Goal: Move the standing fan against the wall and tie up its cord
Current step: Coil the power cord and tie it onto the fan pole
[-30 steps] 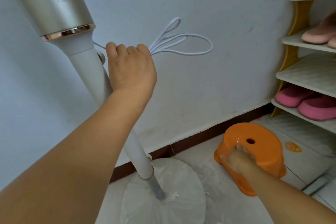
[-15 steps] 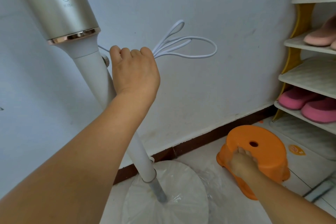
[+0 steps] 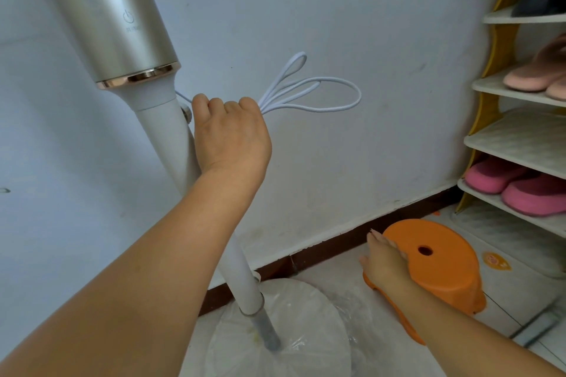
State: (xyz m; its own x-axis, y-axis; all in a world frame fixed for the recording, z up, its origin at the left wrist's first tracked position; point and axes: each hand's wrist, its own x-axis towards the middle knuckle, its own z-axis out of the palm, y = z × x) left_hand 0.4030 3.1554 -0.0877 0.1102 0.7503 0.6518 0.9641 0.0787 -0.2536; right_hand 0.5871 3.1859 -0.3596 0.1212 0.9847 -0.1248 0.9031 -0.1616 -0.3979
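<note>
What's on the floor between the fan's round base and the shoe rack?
In the head view, an orange stool sits between the fan base and the shoe rack, with the right hand resting on its edge.

The left arm is raised and stretched forward, its wrist straight. The left hand [image 3: 231,135] is seen from the back, fingers curled into a fist around bunched loops of white cord [image 3: 309,95]. The right arm is reached down and forward; the right hand [image 3: 384,263] is laid flat, fingers extended, on the orange stool [image 3: 441,266].
</note>
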